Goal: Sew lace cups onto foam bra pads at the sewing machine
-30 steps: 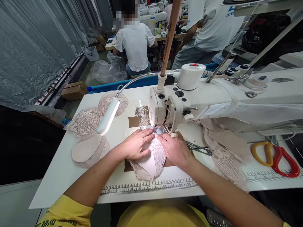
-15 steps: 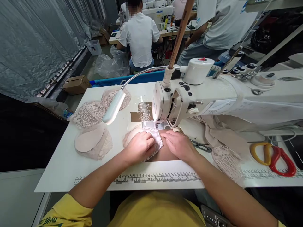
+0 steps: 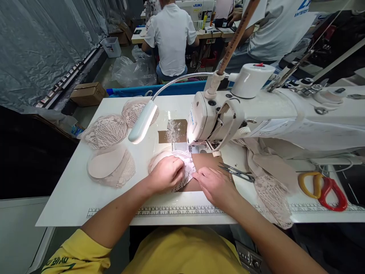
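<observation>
Under the needle area of a white sewing machine [image 3: 212,118] lies a pale pink lace bra cup [image 3: 188,161], its edge lit by the lamp. My left hand [image 3: 167,173] is closed on the cup's left side, fingers curled into the fabric. At the cup's lower right edge, my right hand [image 3: 215,184] pinches the fabric between thumb and finger. A brown plate [image 3: 209,161] is under the cup and my right hand. Thread snips [image 3: 238,172] lie just right of that hand.
Several lace cups [image 3: 107,131] lie on the left of the white table [image 3: 65,198]. A lamp [image 3: 144,121] hangs over it. On the right are beige lace pieces [image 3: 270,194] and scissors with red and yellow handles [image 3: 332,194]. A person in white [image 3: 172,40] sits beyond.
My right hand has moved down and toward me along the cup's edge, away from the presser foot, uncovering the snips' tips. My left hand stays on the cup. The view has shifted slightly.
</observation>
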Demonstrator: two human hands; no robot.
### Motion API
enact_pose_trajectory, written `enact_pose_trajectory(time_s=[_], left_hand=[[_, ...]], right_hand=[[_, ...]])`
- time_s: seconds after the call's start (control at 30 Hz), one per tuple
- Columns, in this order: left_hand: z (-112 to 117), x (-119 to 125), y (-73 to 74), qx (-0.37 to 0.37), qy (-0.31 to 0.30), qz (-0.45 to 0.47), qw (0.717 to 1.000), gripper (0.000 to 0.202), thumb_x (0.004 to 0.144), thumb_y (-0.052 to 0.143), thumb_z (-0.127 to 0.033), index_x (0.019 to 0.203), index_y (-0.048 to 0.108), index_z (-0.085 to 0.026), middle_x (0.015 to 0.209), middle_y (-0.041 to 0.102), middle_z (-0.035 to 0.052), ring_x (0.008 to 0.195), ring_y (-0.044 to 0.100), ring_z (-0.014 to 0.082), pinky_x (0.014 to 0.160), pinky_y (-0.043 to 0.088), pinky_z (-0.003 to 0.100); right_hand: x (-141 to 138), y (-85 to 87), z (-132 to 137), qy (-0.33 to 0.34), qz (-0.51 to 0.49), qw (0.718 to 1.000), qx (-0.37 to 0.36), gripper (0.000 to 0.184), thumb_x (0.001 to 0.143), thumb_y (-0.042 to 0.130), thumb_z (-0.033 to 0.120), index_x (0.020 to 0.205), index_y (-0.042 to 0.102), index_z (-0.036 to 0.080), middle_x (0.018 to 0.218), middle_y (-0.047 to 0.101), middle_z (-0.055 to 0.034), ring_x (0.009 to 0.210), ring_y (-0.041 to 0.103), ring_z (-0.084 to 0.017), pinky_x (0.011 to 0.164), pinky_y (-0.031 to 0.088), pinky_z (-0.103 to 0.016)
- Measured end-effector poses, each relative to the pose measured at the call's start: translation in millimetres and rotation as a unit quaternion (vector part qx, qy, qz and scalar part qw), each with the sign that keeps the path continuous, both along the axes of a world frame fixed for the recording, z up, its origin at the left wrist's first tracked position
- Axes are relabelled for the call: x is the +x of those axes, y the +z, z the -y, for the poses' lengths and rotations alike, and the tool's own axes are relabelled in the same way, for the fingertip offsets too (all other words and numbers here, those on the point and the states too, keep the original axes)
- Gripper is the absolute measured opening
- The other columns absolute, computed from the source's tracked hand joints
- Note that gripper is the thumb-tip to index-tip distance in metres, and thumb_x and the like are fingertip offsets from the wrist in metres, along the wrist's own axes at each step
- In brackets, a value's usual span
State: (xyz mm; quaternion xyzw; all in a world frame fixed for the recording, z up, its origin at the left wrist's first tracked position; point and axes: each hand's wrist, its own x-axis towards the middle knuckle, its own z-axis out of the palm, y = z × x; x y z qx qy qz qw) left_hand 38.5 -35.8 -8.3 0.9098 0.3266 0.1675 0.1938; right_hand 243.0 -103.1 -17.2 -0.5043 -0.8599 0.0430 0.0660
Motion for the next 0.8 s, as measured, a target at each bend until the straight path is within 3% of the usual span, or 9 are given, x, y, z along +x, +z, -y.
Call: enact_pose_trajectory(time_s=[0.1, 0.17, 0.4, 0.6, 0.8], left_hand=[[-1.8, -2.1, 1.5, -0.038, 0.014, 0.016, 0.999, 0.017, 0.089, 0.040, -0.021, 0.075, 0.050, -0.017, 0.071, 0.055, 0.0033, 0.066, 0.048, 0.0158, 0.061, 0.039, 0.028], [-2.1, -2.8, 1.5, -0.041, -0.008, 0.015, 0.999, 0.018, 0.091, 0.042, -0.024, 0.078, 0.053, -0.016, 0.075, 0.057, 0.0040, 0.069, 0.050, 0.0161, 0.064, 0.040, 0.029], [3.5, -1.0, -8.0, 0.057, -0.083, -0.046, 0.994, 0.026, 0.095, 0.042, -0.027, 0.101, 0.066, -0.019, 0.090, 0.062, 0.0076, 0.080, 0.053, 0.0186, 0.072, 0.037, 0.033], [8.0, 2.6, -13.2, 0.132, -0.088, -0.087, 0.983, 0.030, 0.097, 0.038, -0.029, 0.111, 0.065, -0.023, 0.089, 0.060, 0.0067, 0.074, 0.047, 0.0171, 0.066, 0.032, 0.032], [10.7, 3.3, -15.0, 0.141, -0.086, -0.097, 0.982, 0.032, 0.099, 0.035, -0.028, 0.115, 0.063, -0.021, 0.090, 0.059, 0.0074, 0.076, 0.047, 0.0180, 0.068, 0.033, 0.033]], right_hand=[[0.5, -4.7, 5.3, -0.004, -0.009, 1.000, 0.015, 0.030, 0.084, 0.043, 0.005, 0.099, 0.066, 0.018, 0.076, 0.056, -0.0030, 0.070, 0.046, -0.017, 0.063, 0.030, -0.030], [1.1, -5.7, 9.3, -0.007, -0.020, 1.000, 0.019, 0.033, 0.081, 0.044, 0.003, 0.102, 0.065, 0.017, 0.078, 0.056, -0.0033, 0.071, 0.044, -0.017, 0.064, 0.030, -0.030], [1.2, -10.0, 16.6, -0.010, -0.048, 0.998, 0.036, 0.036, 0.082, 0.042, 0.003, 0.110, 0.062, 0.015, 0.082, 0.059, -0.0045, 0.075, 0.045, -0.018, 0.068, 0.032, -0.030], [2.6, -11.4, 15.7, -0.002, -0.059, 0.997, 0.041, 0.037, 0.082, 0.043, 0.003, 0.111, 0.063, 0.015, 0.083, 0.060, -0.0047, 0.075, 0.046, -0.018, 0.068, 0.033, -0.030], [7.8, -8.2, 14.1, 0.009, -0.094, 0.995, 0.020, 0.039, 0.080, 0.042, 0.001, 0.108, 0.063, 0.017, 0.085, 0.061, -0.0047, 0.076, 0.047, -0.018, 0.068, 0.036, -0.029]])
